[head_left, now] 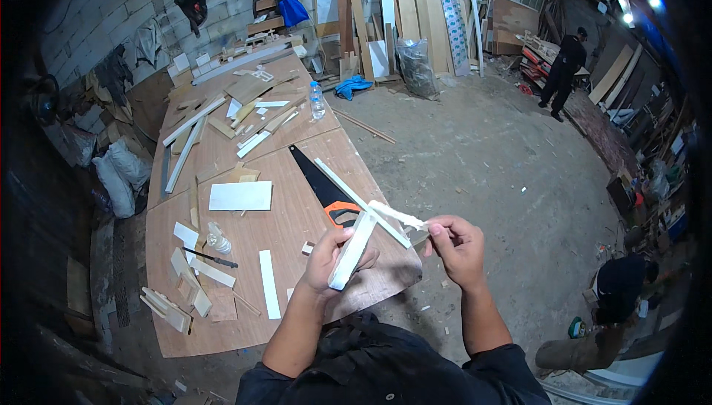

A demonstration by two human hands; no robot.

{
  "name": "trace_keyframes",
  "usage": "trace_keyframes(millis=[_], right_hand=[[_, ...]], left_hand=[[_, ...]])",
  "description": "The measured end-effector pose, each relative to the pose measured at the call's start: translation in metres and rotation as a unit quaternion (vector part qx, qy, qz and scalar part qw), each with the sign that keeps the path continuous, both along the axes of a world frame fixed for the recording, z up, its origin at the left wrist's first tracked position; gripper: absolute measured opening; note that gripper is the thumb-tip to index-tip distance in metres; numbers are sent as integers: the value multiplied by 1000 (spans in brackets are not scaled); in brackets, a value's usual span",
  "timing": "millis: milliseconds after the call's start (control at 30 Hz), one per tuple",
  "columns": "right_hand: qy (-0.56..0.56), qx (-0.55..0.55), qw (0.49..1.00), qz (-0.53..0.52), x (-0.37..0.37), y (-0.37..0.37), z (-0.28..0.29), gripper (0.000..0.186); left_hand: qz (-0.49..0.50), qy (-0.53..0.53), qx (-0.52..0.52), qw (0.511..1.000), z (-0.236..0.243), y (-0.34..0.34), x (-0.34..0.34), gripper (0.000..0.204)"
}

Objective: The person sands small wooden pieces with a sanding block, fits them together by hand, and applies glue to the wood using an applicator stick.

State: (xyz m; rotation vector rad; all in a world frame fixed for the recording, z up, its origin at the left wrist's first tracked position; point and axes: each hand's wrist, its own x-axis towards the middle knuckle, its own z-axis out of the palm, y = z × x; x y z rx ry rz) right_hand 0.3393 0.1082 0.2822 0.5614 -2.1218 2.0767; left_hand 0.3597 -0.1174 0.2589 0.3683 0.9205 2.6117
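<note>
Closest in, left hand (pixel 331 257) wraps around a short white strip (pixel 353 250), fingers closed on it, held tilted over the near edge of the plywood table (pixel 245 316), apparently to steady it. Right hand (pixel 454 245) pinches, thumb against fingertips, the end of a thin white peel (pixel 397 214) that runs back to the strip's upper end; the pull is sideways, away from the left hand, presumably to keep the peel taut. Just beyond, on the table: handsaw (pixel 320 187), black blade, orange grip, with a long white batten (pixel 361 202) lying beside it. Further left: white panel (pixel 240 196), small offcuts, black pen (pixel 211 259). Far end: stacked laths, water bottle (pixel 317 101). Beyond, a person (pixel 565 71) stands by leaning boards.
</note>
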Motion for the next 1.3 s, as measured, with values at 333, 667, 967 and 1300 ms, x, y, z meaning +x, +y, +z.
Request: trace_keyframes(millis=[333,667,967,1300], right_hand=[[3,-35,999,-41,-2,15,-7,14],[66,49,993,-80,2,16,-7,11],[308,190,929,-81,-3,14,-1,8],[380,177,904,-84,-7,13,-12,14]], left_hand=[[-6,-19,3,1000,4,19,2,39],[-27,-23,30,999,6,23,-1,42],[4,-83,41,996,12,22,-7,42],[-18,1,62,998,2,19,-11,39]])
